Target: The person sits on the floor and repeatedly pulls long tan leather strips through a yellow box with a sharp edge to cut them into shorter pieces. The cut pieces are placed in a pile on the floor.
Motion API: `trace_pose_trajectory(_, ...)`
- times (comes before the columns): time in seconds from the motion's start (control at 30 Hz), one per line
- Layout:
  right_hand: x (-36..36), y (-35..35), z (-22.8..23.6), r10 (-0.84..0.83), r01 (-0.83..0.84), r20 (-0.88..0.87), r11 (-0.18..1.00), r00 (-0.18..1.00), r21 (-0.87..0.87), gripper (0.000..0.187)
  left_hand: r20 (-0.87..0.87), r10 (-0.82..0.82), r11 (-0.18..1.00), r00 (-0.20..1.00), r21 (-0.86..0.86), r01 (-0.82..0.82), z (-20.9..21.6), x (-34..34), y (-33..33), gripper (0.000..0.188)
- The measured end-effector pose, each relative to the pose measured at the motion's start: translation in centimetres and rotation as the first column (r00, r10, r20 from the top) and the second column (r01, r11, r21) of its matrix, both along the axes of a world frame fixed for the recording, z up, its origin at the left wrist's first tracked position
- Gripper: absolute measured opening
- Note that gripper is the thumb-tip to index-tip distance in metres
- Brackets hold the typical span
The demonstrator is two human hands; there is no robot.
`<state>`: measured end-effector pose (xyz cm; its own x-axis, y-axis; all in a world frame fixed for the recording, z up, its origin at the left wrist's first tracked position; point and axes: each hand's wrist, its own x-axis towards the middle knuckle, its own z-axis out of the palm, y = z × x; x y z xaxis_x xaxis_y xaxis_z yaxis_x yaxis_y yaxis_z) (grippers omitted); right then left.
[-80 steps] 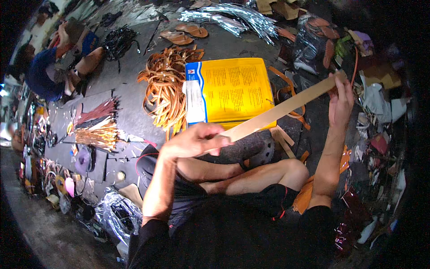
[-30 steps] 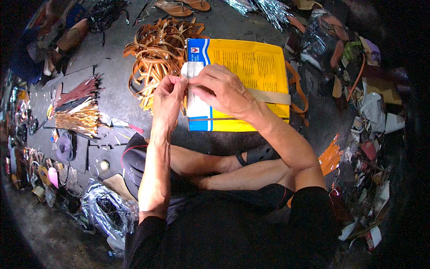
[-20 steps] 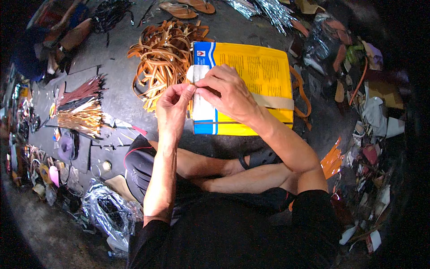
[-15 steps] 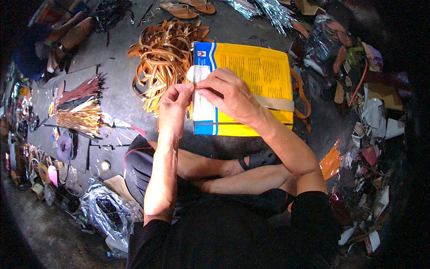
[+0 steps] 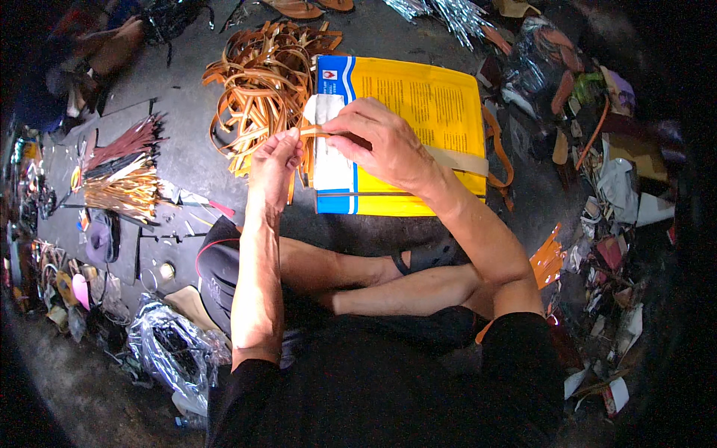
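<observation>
A thin tan strap (image 5: 311,130) stretches between my two hands. My left hand (image 5: 275,160) pinches one end of it between thumb and fingertips. Over the yellow and blue box (image 5: 426,112), my right hand (image 5: 381,145) pinches the strap's other part, and its fingers hide that end. The box lies flat in front of my crossed legs, with a pale band (image 5: 459,160) and a thin dark cord across it. Under my fingers a white patch (image 5: 326,108) covers the box's left side. A tangled heap of tan and brown straps (image 5: 261,97) lies just left of the box.
Sorted bundles of brown, black and gold strips (image 5: 119,187) lie at the left. Clear plastic wrap (image 5: 168,340) is crumpled near my left knee. Scraps and sole pieces (image 5: 612,254) litter the right side. Sandals (image 5: 295,7) sit at the far edge; another person's arm (image 5: 112,48) shows far left.
My left hand has drawn away to the left and slightly down from my right hand, so a length of strap now shows between them. The whole view has shifted slightly.
</observation>
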<state>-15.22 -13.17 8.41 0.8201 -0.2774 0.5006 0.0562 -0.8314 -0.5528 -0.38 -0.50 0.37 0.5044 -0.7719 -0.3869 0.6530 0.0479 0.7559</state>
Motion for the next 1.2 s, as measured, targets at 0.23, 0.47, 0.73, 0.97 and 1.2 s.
trace_pose_trajectory(0.23,0.5,0.2,0.0,0.004,-0.004,0.011,1.000,1.000,-0.008,0.013,-0.314,0.026,0.994,0.949,-0.097,-0.059,-3.1,1.6,0.9,0.016)
trace_pose_trajectory(0.47,0.7,-0.2,0.1,0.003,-0.003,0.003,1.000,1.000,-0.001,0.015,-0.212,0.104,0.966,0.972,-0.210,-0.149,3.5,-3.3,-0.5,0.022)
trace_pose_trajectory(0.73,0.4,0.0,0.0,0.007,-0.007,0.005,1.000,1.000,0.018,0.012,-0.116,0.055,0.998,0.992,-0.020,-0.058,1.6,-1.7,-0.2,0.015)
trace_pose_trajectory(0.97,0.2,-0.1,0.0,0.006,-0.006,-0.004,1.000,1.000,0.011,0.012,-0.088,0.103,0.994,0.991,0.056,-0.098,-1.2,0.6,-0.2,0.015)
trace_pose_trajectory(1.2,0.9,-0.1,-0.3,0.027,-0.027,0.005,1.000,1.000,0.013,0.013,-0.571,0.247,0.942,0.783,-0.050,-0.333,-2.6,2.0,0.0,0.024)
